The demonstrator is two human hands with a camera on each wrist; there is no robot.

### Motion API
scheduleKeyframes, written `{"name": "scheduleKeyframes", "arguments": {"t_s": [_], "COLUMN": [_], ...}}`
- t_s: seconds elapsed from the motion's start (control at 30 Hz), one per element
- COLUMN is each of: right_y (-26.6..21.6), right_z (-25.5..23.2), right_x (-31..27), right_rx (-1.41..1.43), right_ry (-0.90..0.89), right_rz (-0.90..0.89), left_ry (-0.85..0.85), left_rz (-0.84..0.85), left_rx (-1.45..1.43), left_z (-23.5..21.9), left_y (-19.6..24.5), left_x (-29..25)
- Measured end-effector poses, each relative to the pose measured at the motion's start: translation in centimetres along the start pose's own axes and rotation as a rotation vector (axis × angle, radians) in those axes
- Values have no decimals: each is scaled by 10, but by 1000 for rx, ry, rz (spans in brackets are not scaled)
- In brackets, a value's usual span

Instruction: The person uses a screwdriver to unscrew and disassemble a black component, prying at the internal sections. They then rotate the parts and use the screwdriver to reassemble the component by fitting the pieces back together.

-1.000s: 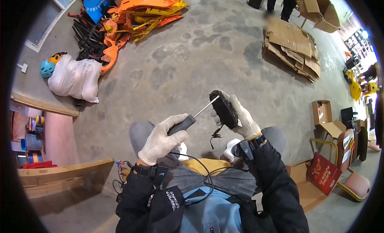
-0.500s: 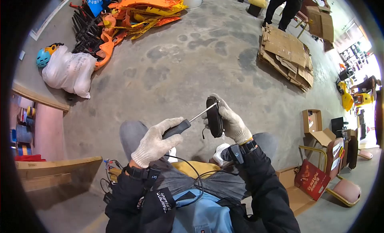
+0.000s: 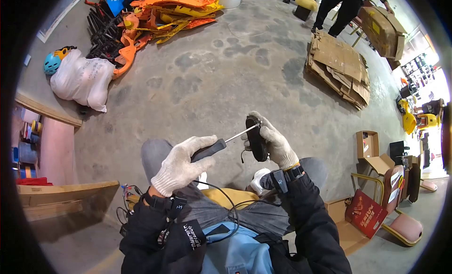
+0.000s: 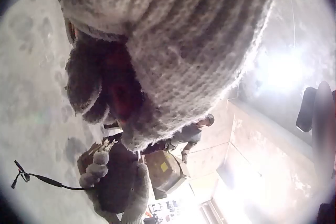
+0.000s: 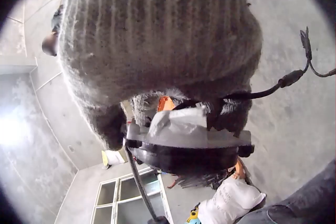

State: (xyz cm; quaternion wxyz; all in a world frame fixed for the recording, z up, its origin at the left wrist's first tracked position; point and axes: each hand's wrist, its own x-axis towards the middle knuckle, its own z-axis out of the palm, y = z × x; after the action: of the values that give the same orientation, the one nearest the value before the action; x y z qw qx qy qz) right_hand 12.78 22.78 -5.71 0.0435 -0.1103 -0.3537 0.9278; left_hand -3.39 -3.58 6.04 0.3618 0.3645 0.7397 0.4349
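Note:
My left hand (image 3: pixel 178 162), in a white knit glove, grips a screwdriver by its dark handle (image 3: pixel 208 150). The metal shaft (image 3: pixel 242 132) slants up to the right, its tip at the upper end of a black oval part (image 3: pixel 256 141). That part is held upright in my gloved right hand (image 3: pixel 278 147), thumb on one side and fingers behind. In the right wrist view the part shows a black rim (image 5: pixel 189 157) and a pale back, with the shaft (image 5: pixel 137 179) meeting its left end. A thin black cable (image 5: pixel 257 95) with connectors hangs from it.
Bent legs in grey trousers (image 3: pixel 157 156) flank the hands. Flattened cardboard (image 3: pixel 336 62) lies ahead right, near a standing person (image 3: pixel 336 10) and a large box (image 3: pixel 381 31). Orange and yellow panels (image 3: pixel 174 10) and a white sack (image 3: pixel 82 81) are ahead left. A chair (image 3: pixel 407 224) stands right.
The black part has turned more edge-on and moved slightly left with my right hand; the screwdriver tip stays at its upper end. In the background, the person's cardboard box has shifted.

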Motion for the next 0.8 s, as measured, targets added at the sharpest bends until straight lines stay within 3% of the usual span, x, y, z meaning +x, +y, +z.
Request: {"name": "scheduleKeyframes", "arguments": {"t_s": [0.6, 0.8], "right_y": [-1, 2], "right_z": [-2, -8], "right_x": [-3, -3], "right_rx": [-63, -74], "right_ry": [33, 25], "right_rz": [4, 15], "left_ry": [38, 52], "left_rz": [40, 133], "left_rx": [115, 214], "left_z": [0, -2], "left_y": [8, 10], "left_x": [0, -1]}}
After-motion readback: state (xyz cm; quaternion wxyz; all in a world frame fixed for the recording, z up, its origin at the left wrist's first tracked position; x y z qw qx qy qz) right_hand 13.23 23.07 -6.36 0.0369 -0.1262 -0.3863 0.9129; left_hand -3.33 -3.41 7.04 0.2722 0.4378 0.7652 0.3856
